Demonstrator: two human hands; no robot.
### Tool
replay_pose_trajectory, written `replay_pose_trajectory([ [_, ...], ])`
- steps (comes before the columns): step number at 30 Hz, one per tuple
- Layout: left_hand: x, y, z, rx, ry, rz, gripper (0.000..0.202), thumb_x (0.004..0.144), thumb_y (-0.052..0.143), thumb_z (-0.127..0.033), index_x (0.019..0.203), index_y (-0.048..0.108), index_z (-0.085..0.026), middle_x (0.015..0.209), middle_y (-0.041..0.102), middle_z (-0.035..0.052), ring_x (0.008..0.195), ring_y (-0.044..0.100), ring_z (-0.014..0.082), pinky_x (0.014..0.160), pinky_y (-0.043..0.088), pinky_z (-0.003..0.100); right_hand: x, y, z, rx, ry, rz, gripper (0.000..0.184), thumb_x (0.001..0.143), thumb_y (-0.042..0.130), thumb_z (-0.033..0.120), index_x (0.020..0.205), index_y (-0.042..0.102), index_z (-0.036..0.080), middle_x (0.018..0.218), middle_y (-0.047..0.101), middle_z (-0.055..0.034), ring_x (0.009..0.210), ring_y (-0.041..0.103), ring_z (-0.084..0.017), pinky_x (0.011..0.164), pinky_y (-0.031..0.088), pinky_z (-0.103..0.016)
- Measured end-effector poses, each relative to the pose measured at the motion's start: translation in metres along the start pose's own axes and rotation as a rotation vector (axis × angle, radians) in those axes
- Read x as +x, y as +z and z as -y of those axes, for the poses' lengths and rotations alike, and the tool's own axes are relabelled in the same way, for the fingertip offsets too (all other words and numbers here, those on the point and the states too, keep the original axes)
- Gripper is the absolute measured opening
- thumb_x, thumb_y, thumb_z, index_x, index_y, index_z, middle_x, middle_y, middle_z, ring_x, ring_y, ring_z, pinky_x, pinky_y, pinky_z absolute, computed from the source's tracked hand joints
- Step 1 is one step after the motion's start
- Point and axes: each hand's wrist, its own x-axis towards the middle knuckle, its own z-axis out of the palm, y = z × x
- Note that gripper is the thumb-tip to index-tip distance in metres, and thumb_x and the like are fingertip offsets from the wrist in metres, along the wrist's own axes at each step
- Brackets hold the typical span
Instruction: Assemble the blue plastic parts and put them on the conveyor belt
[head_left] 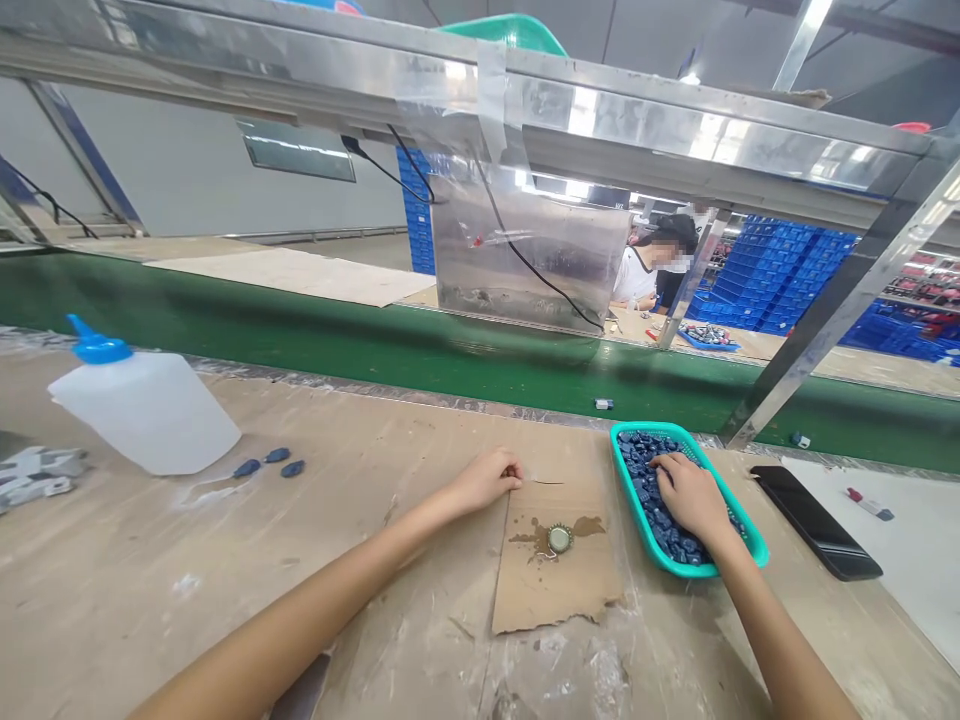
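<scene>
My left hand (489,480) is closed in a pinch at the top left edge of a torn cardboard piece (540,595). What its fingertips grip, if anything, I cannot make out; a thin dark line runs right from near them. A crimped metal cap (559,539) sits on the cardboard amid brown wet stains. My right hand (694,495) reaches into a green plastic basket (636,520), fingers apart and resting on small dark blue pieces (660,515). No piece shows clearly in its grasp.
A white squeeze bottle (154,410) with a blue spout stands left, near several loose blue pieces (277,455). A black phone (817,525) lies right of the basket. Beyond the table edge runs a green belt (480,360). A metal shelf (675,130) crosses overhead; another person (649,265) sits beyond.
</scene>
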Motion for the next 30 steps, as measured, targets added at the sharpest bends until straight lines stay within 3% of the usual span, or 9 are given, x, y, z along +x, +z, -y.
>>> replay_pose_trajectory([
  [10,0.009,-0.007,0.013,-0.039,0.004,-0.014,0.018,0.073,0.049,-0.030,0.074,0.060,-0.017,0.083,0.059,0.0053,0.075,0.056,0.0175,0.072,0.045,0.029,0.002,-0.003,0.006,-0.037,0.076,-0.003,0.033,0.088,0.030,0.022,0.102,0.060,0.021,0.106,0.060,-0.0071,0.096,0.056,-0.021,0.074,0.038,-0.030],
  [20,-0.015,-0.007,0.023,-0.096,0.057,-0.106,0.030,0.081,0.043,-0.036,0.096,0.061,-0.017,0.096,0.057,0.0069,0.089,0.054,0.0177,0.080,0.044,0.030,0.021,0.001,0.019,-0.083,0.156,0.017,0.036,0.088,0.029,0.022,0.110,0.057,0.020,0.106,0.058,-0.0117,0.099,0.053,-0.025,0.076,0.037,-0.035],
  [30,-0.021,-0.007,0.022,-0.083,0.096,-0.122,0.031,0.084,0.039,-0.034,0.102,0.059,-0.017,0.102,0.054,0.0071,0.094,0.053,0.0183,0.086,0.042,0.031,-0.006,0.001,0.016,-0.135,0.183,0.040,0.038,0.086,0.029,0.019,0.116,0.054,0.020,0.106,0.055,-0.0114,0.099,0.052,-0.025,0.078,0.036,-0.036],
])
